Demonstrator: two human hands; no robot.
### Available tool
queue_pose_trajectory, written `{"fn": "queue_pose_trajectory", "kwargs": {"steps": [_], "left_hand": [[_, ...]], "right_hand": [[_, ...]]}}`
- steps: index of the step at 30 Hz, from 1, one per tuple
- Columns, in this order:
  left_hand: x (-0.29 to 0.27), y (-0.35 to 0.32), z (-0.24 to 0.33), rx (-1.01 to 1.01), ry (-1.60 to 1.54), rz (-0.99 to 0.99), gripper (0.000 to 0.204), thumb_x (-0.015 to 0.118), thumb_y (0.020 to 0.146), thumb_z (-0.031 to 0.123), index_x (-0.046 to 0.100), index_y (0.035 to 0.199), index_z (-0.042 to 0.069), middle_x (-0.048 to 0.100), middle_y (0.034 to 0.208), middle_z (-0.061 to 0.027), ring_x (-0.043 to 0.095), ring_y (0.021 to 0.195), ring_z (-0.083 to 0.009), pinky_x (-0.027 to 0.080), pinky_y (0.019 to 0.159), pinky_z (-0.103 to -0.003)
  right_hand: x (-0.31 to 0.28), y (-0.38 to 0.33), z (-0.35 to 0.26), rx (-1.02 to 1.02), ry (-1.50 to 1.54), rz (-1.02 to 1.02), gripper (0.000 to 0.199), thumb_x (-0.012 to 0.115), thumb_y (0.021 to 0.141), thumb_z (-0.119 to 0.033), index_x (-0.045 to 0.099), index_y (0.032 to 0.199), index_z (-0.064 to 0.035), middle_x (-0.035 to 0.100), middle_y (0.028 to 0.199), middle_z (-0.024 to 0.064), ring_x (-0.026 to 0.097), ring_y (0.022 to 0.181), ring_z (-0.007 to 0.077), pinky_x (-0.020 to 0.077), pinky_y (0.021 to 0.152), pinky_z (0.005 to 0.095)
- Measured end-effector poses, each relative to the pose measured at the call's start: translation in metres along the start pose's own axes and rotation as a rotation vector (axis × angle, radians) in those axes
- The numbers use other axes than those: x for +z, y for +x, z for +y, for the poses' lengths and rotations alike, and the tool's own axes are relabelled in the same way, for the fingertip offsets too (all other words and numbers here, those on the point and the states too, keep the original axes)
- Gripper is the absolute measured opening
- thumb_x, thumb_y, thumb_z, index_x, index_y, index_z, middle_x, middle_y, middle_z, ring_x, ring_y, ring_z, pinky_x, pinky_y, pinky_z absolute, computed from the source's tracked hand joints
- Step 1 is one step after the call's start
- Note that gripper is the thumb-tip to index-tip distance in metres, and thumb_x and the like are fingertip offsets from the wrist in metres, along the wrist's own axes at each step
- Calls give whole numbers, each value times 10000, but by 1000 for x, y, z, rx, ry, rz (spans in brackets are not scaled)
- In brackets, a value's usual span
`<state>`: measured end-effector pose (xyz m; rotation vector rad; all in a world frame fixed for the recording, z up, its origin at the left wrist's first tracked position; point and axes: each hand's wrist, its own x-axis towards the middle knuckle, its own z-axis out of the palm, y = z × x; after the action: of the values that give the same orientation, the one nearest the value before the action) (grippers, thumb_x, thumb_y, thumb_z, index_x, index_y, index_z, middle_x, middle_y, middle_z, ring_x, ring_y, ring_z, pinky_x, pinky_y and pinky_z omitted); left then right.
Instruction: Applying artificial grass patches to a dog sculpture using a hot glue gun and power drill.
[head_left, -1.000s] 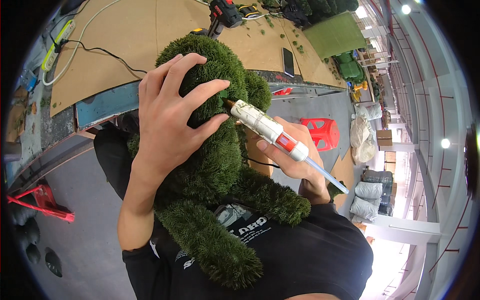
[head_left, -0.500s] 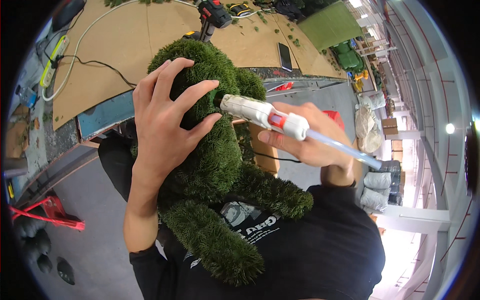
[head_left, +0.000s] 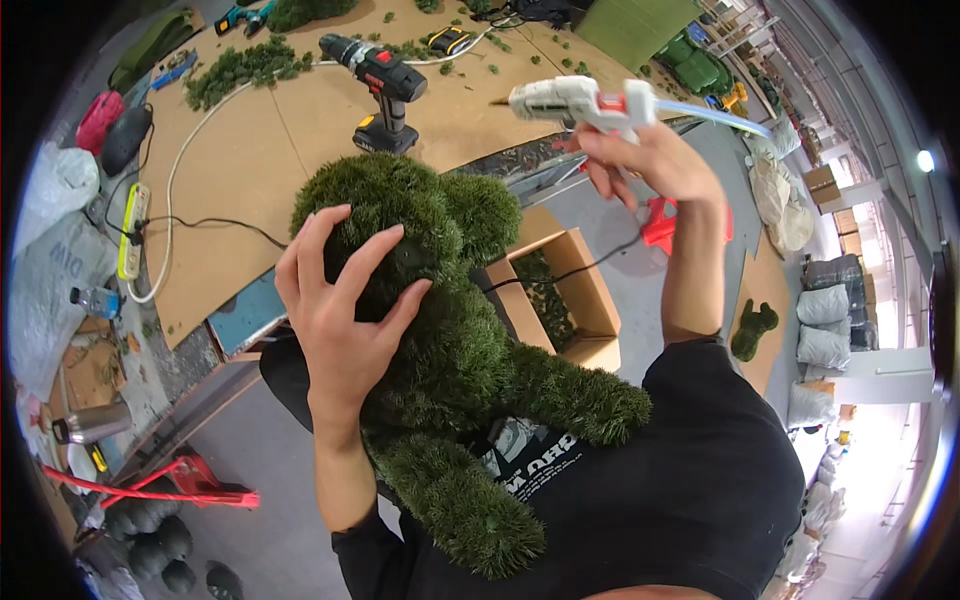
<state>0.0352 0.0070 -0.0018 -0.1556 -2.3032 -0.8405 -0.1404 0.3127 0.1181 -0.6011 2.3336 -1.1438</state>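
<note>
A bear-shaped figure point(head_left: 440, 350) covered in green artificial grass leans against my lap and chest, its two grassy limbs toward me. My left hand point(head_left: 340, 315) grips its head from the left, fingers spread and curved over the grass. Beside my thumb a small dark bare patch point(head_left: 405, 262) shows on the head. Up and to the right, my right hand point(head_left: 650, 160) is wrapped round the handle of a white hot glue gun point(head_left: 565, 100). Its nozzle points left, apart from the figure, and a long translucent glue stick point(head_left: 715, 115) sticks out of its back.
On the workbench point(head_left: 230, 160) beyond the figure stand a cordless drill point(head_left: 380, 90), green grass pieces point(head_left: 250, 75) and a power strip point(head_left: 133, 232). An open cardboard box point(head_left: 570, 300) with green pieces sits below the bench edge. A dark cord runs over the box. A red stool point(head_left: 190, 485) is at lower left.
My right hand has lifted the glue gun away from the figure's head, up and to the right. My left hand stays on the head. The view has shifted, showing more bench and the box.
</note>
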Motion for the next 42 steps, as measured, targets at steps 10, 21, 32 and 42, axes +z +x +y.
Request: {"fn": "queue_pose_trajectory", "kwargs": {"steps": [10,21,32,42], "left_hand": [[6,8,2,-8,18,-38,541,927,661,176,764,1176,154,566,1400,-128,496,1295,-346,386,1089,-450],[18,19,3,-45,32,-87,585,934,662,135,746,1216,126,528,1480,-128,469,1301,-355,375,1093,-473],[19,28,-2,-144,104,-138,566,916,699,174,732,1230,100,509,1488,-131,448,1331,-366,379,1103,-470],[22,32,-6,-166,55,-107,588,945,633,144,757,1190,122,532,1452,-168,458,1290,-380,377,1089,-499]], "right_hand": [[18,204,214,267,299,132,334,720,975,-362,691,988,-29,650,666,46,593,430,127,472,359,262],[1,318,168,-20,-656,375,363,716,892,-392,764,1067,-78,766,1038,170,727,1007,349,576,883,450],[69,405,198,-48,-451,376,337,703,874,-227,693,1180,-86,724,1154,163,662,1153,357,528,973,469],[75,398,202,-215,-586,391,247,608,891,-137,741,1087,-67,654,1198,193,622,1185,381,523,983,479]]}}
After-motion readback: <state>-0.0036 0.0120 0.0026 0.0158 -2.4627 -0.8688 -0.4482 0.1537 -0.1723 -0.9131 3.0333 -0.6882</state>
